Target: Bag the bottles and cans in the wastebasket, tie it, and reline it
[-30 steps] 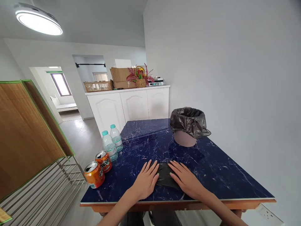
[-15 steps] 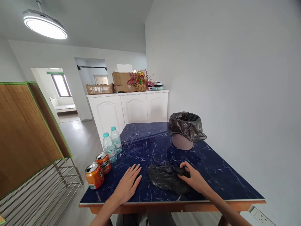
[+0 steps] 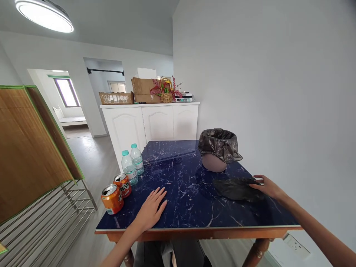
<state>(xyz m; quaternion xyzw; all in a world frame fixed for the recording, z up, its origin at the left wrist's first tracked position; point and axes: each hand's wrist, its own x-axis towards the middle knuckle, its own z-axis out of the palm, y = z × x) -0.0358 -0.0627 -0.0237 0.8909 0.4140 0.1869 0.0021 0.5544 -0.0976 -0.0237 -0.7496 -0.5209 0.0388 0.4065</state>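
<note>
My right hand point(image 3: 267, 186) pinches the right end of a crumpled black plastic bag point(image 3: 236, 190), which lies at the right side of the dark blue marbled table point(image 3: 183, 207). Flat on the tabletop near the front edge rests my left hand point(image 3: 151, 209), fingers stretched out and holding nothing. To its left stand two opened orange soda cans point(image 3: 112, 200), one behind the other. Two clear water bottles point(image 3: 129, 168) with teal caps are just beyond the cans. Behind the bag is a small bin point(image 3: 214, 163) lined with another black bag point(image 3: 221, 146) folded over its rim.
A plain wall point(image 3: 264, 92) runs along the table's right side. Beyond the far edge is a white cabinet point(image 3: 158, 120) carrying cardboard boxes and a flower basket point(image 3: 167, 97). At the left is a metal rack point(image 3: 66, 207) with a bamboo mat point(image 3: 30, 148).
My right hand has moved right and away from me, drawing the black bag from the table's front middle to its right side. My left hand stays flat on the table.
</note>
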